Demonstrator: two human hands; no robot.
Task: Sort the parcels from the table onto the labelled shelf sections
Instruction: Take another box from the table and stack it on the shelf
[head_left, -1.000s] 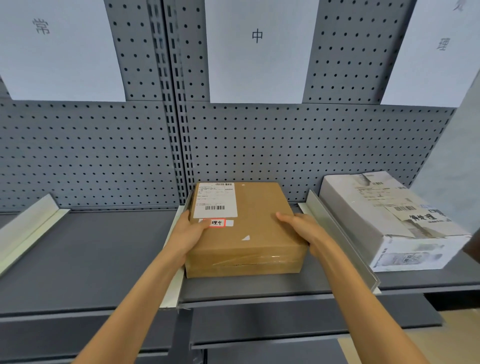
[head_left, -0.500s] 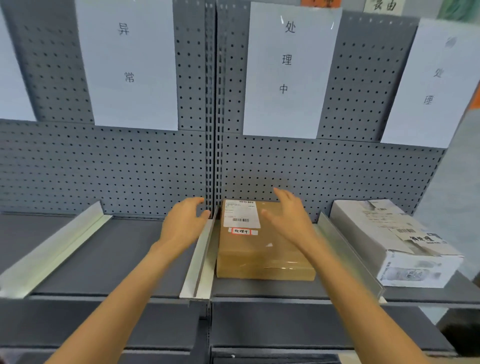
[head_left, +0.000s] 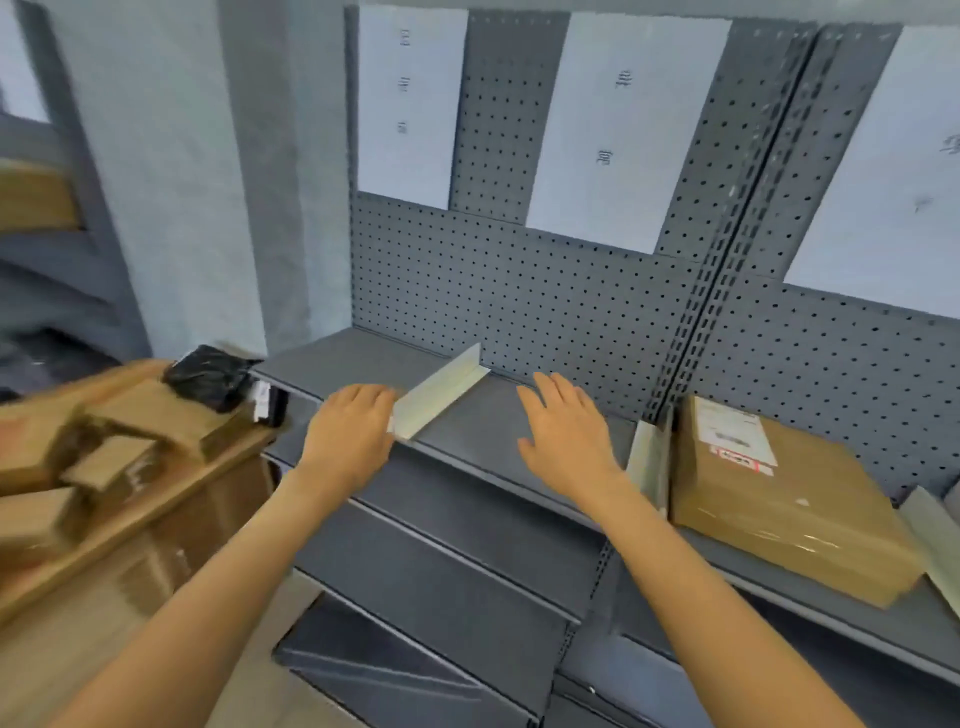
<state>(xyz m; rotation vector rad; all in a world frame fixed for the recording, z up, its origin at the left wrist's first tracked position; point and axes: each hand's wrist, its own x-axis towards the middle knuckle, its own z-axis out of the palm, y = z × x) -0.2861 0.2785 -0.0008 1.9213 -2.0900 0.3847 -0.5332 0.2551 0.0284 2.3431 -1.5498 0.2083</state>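
Note:
A brown cardboard parcel (head_left: 784, 499) with a white label lies flat on the grey shelf (head_left: 498, 452) at the right, between two metal dividers. My left hand (head_left: 350, 431) and my right hand (head_left: 563, 426) hover with straight fingers in front of the shelf, left of that parcel, and hold nothing. At the far left, a wooden table (head_left: 156, 504) carries several brown parcels (head_left: 119, 452) and a black bag parcel (head_left: 213, 376). The picture is blurred by motion.
White paper labels (head_left: 618, 130) hang on the pegboard back above each shelf section. A pale metal divider (head_left: 441, 395) stands on the shelf between my hands. Lower grey shelves (head_left: 431, 587) run below. A grey wall pillar (head_left: 171, 182) stands at the left.
Both hands let go of the brown parcel, which stays on the shelf. The view has swung left, bringing the table with parcels into sight, and my hands moved left with it.

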